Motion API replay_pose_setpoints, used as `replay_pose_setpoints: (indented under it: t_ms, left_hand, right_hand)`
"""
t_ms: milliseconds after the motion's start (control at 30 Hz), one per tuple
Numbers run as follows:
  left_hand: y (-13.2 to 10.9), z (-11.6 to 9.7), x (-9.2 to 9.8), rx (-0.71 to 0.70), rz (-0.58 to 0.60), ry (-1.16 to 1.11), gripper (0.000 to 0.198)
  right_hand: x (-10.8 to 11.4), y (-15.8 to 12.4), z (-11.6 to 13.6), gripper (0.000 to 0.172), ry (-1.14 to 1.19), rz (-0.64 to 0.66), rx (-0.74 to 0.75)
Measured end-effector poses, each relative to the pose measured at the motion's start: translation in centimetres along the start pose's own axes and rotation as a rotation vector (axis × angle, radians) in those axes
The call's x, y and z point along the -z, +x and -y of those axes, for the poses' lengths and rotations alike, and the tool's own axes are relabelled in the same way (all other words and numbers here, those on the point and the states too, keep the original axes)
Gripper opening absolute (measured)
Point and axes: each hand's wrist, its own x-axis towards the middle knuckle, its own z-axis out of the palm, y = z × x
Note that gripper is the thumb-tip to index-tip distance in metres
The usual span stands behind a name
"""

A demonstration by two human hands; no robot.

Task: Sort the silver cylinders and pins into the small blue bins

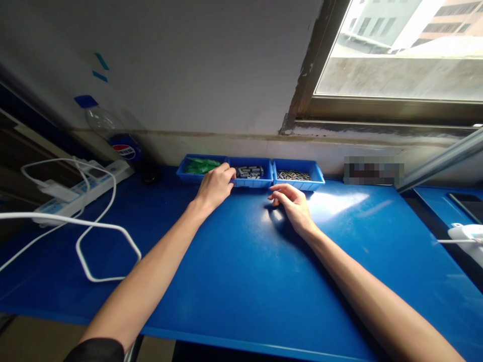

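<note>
Three blue bins stand side by side against the wall. The left bin (182,173) holds green pieces (202,165), the middle bin (253,184) has small grey metal parts (251,172), and the right bin (319,177) contains thin screw-like metal pieces (293,175). My left hand (216,187) is at the front rims of the left and middle bins, its fingers bent and closed; whatever they hold is hidden. Just in front of the right bin hovers my right hand (293,205), fingers loosely bent and apart, with nothing visible in them.
On the blue table (226,281), a power strip (81,193) and looping white cables (109,224) lie at the left. A bottle with a blue cap (124,143) stands behind them. A blurred-out object (373,171) and a slanted metal bar (441,161) are at the right.
</note>
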Motion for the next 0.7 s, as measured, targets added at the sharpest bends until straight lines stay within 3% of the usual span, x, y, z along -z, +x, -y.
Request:
replay_pose_setpoints:
  t_ms: [333, 700]
  left_hand:
    - [-2.9, 0.7, -2.3, -0.116, -0.155, -0.040, 0.015]
    - [-3.4, 0.9, -2.7, -0.126, -0.167, -0.063, 0.019]
  right_hand:
    - [-0.3, -0.5, 0.2, 0.033, -0.109, -0.009, -0.007]
    - [-0.4, -0.6, 0.2, 0.028, -0.181, -0.013, -0.012]
